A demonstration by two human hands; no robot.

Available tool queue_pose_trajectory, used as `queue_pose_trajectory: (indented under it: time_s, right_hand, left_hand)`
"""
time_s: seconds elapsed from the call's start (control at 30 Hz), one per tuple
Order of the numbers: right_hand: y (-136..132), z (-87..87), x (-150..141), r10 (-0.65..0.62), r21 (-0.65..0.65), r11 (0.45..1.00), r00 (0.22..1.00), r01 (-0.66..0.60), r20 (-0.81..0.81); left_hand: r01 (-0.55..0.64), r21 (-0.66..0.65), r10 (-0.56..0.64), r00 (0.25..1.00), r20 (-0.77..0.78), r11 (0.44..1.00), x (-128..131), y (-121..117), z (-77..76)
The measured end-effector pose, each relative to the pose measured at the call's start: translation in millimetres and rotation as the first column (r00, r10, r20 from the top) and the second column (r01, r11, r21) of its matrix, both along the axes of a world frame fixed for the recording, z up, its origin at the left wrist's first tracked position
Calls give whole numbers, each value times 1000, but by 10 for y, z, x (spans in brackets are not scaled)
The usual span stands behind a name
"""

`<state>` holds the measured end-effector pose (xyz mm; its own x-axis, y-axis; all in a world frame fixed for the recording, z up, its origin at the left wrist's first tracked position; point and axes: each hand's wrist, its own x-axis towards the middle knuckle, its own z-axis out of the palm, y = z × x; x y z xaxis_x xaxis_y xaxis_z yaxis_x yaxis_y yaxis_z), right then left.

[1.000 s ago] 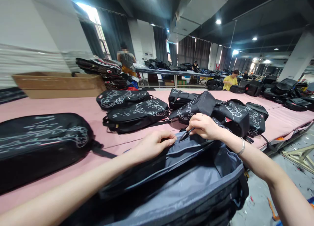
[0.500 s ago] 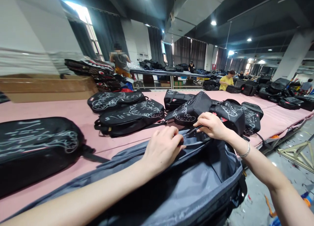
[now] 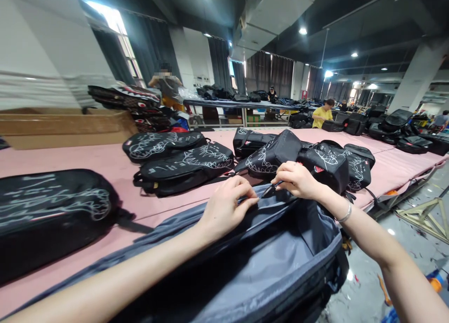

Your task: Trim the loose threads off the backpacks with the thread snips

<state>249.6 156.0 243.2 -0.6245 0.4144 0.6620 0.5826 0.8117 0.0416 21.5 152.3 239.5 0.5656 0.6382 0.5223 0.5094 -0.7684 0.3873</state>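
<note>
A large backpack [image 3: 266, 271] lies open in front of me, its grey lining showing. My left hand [image 3: 229, 201] is in a pinch at the far edge of the opening, thumb and forefinger pressed together. What lies between those fingertips is too small to make out. Just to the right, my right hand [image 3: 296, 179] is closed around dark thread snips [image 3: 268, 190], whose pointed tip faces my left fingertips. The handles are mostly hidden in the palm.
Black backpacks with white line drawings, such as one at left [image 3: 52, 215] and one in the middle [image 3: 185, 166], lie on the pink-covered table [image 3: 140, 208]. A cardboard box [image 3: 66, 131] stands at far left. A person in yellow [image 3: 322, 115] works farther back.
My left fingertips have shifted slightly and pinch closer to the lining's edge. The snips have moved a little left, their blades looking closer together.
</note>
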Motion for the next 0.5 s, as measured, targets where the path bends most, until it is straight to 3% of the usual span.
queue_pose_trajectory:
  time_s: [0.1,0.2,0.33,0.43,0.5]
  right_hand:
    - [-43,26,24,28,-72,997,992,-37,-126]
    - [-148,51,8,-6,-146,989,965,-33,-263]
    - [-377,133,-108,-90,-225,974,917,1,-389]
    - [-548,286,-150,-108,-193,981,850,8,-516]
    - [-610,383,-99,-103,-117,992,779,39,-618]
  left_hand:
    - [84,-108,-82,996,16,991,-118,-17,85]
    - [63,-57,-68,993,-100,996,-347,-33,39]
    - [-27,49,38,971,-236,998,-699,-96,-43]
    - [-139,142,169,958,-233,980,-981,-153,127]
    - [-274,210,314,932,-183,938,-1203,-181,291]
